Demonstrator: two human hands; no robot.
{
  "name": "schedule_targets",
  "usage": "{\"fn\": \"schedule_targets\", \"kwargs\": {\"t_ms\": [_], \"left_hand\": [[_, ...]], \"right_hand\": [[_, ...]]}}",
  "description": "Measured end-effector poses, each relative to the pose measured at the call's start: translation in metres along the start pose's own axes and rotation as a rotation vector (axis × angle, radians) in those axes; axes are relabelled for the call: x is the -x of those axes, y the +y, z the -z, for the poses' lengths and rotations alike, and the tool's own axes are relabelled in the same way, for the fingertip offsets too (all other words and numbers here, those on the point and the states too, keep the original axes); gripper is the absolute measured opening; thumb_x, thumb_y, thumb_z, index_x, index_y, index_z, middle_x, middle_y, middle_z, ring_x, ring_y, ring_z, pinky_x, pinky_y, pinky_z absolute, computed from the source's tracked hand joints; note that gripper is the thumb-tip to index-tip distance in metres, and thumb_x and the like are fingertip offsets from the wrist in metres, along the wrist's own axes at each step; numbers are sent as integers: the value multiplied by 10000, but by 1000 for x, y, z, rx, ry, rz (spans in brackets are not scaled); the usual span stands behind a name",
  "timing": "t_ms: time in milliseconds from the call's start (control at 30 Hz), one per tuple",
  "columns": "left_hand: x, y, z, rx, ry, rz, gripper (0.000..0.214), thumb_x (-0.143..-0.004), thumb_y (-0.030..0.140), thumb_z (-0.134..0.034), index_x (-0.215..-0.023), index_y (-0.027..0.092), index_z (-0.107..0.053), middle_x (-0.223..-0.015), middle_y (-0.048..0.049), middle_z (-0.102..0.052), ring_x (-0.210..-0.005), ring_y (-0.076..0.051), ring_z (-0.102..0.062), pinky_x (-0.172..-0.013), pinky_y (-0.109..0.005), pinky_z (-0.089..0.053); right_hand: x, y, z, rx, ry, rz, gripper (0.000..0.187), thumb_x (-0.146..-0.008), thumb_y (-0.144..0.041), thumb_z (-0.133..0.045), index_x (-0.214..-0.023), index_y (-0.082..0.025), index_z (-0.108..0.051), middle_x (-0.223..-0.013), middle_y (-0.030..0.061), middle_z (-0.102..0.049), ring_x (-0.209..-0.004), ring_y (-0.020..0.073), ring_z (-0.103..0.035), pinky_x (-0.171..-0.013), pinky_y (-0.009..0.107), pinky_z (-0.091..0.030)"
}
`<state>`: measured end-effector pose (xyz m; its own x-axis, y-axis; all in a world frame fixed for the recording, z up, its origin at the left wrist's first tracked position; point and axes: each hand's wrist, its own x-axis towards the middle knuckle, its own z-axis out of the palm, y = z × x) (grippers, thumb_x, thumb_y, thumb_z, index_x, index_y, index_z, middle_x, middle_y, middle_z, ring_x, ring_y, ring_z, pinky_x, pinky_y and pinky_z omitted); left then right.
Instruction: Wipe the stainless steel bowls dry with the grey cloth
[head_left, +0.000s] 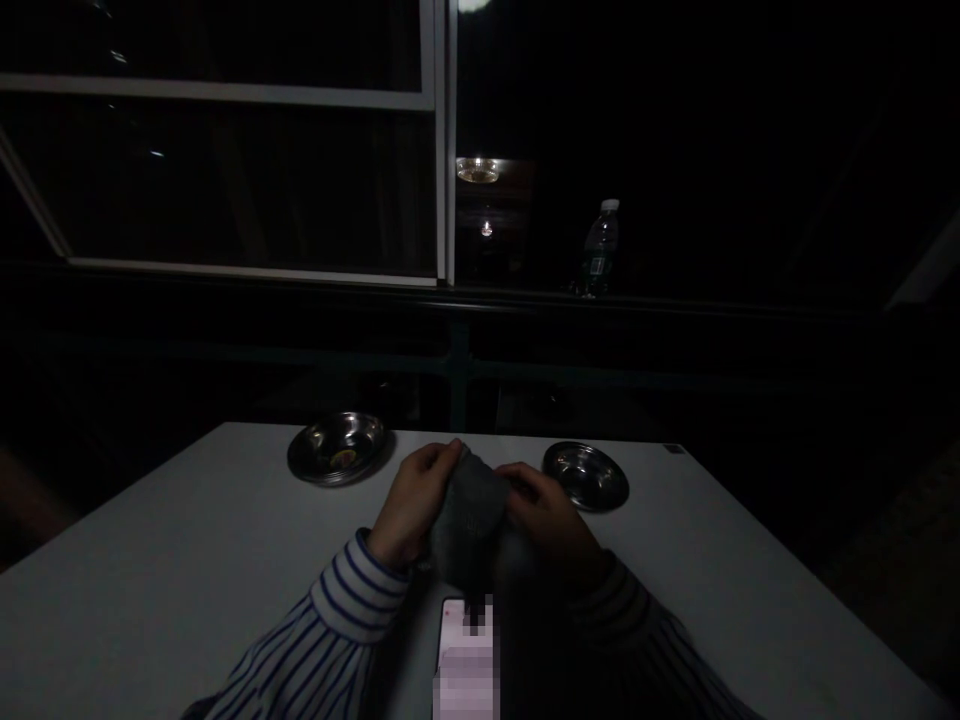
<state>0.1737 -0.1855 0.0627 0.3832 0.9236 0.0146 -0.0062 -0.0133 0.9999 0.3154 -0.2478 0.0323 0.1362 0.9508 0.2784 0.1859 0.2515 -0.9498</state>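
A dark grey piece of cloth [471, 515], its exact kind unclear in the dim light, is held up between my two hands above the white table. My left hand [415, 500] pinches its upper left edge, the thumb at the top. On the other side my right hand [551, 515] grips the right edge with its fingers closed; part of that hand is lost in shadow. Below the cloth lies a lit phone [465, 650], its screen partly pixelated.
Toward the back of the white table [180, 530] are a metal bowl [322, 450] on the left, with a coloured round mark inside, and another metal bowl [600, 485] on the right. Beyond, a plastic bottle [600, 245] stands by the window frame [442, 150].
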Motion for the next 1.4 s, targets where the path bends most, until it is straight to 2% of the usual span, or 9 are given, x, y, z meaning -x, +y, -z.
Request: {"fn": "schedule_targets", "kwargs": {"t_ms": [233, 367, 467, 600, 800, 933, 1033, 1167, 1400], "left_hand": [[6, 12, 31, -100, -168, -27, 494, -698, 458, -535, -1088, 154, -527, -872, -67, -634, -775, -181, -602, -670, -289, -466], [11, 6, 38, -291, -252, -322, 879, -541, 307, -706, -1312, 230, -290, -1207, -111, -497, -1010, -232, -531, -835, -369, -432], [12, -2, 34, -376, -267, -489, 680, -565, 264, -683, -1207, 223, -465, -1214, -77, -516, -1103, -226, -467, -941, -363, -346], [7, -3, 32, -331, -225, -281, 214, -707, 289, -522, -815, 176, -670, -777, -32, -674, -791, -180, -603, -739, -286, -454], [0, -2, 18, -64, -194, -38, 242, -694, 340, -505, -606, 138, -607, -540, 4, -584, -493, -115, -510, -459, -214, -384], [-4, -9, 4, -34, -195, 2, 288, -714, 364, -470, -594, 136, -600, -511, 6, -566, -472, -119, -504, -443, -222, -370], [-5, -16, 18, -97, -234, -114, 254, -701, 359, -515, -741, 142, -642, -701, -23, -643, -683, -156, -578, -602, -244, -426], [-7, -44, 57, -230, 207, -97, 322, -691, 450, -519, -684, 136, -589, -652, -29, -607, -636, -152, -553, -592, -265, -414], [-16, -119, 62, 50, 189, 273, 407, -686, 548, -480, -738, 145, -457, -531, 18, -532, -455, -119, -517, -454, -261, -413]], "right_hand": [[-12, -15, 6, -305, 95, -121, 169, -719, -313, -481, -744, -200, -604, -764, 10, -640, -786, 168, -571, -702, 280, -432], [-22, -28, -6, -469, 103, -151, 195, -690, -366, -523, -725, -190, -599, -711, 13, -641, -746, 178, -586, -687, 293, -449], [-30, -32, -11, -564, 154, -216, 170, -640, -319, -586, -721, -170, -599, -715, 17, -644, -734, 181, -595, -692, 292, -457], [-24, -23, -5, -468, 231, -280, 366, -679, -334, -565, -1017, -191, -559, -950, 47, -631, -889, 180, -581, -765, 291, -450], [-2, 9, -12, -235, -68, 12, 785, -594, -406, -654, -1285, -234, -323, -1284, 74, -425, -1148, 223, -425, -937, 374, -355], [-3, 19, -23, -188, -46, 90, 670, -612, -353, -641, -1228, -243, -400, -1217, 64, -492, -1107, 229, -464, -922, 383, -375], [-7, 19, -8, 30, 99, 61, 446, -683, -287, -584, -1117, -221, -500, -1130, 57, -554, -1063, 219, -494, -922, 369, -375], [-19, 19, 20, 449, 245, 140, 443, -720, -222, -519, -1160, -224, -462, -1148, 56, -531, -1073, 220, -473, -933, 369, -354], [-56, 42, -20, 1293, -189, 38, 477, -783, -147, -406, -1239, -287, -378, -1104, 110, -487, -875, 243, -571, -692, 338, -447]]}}
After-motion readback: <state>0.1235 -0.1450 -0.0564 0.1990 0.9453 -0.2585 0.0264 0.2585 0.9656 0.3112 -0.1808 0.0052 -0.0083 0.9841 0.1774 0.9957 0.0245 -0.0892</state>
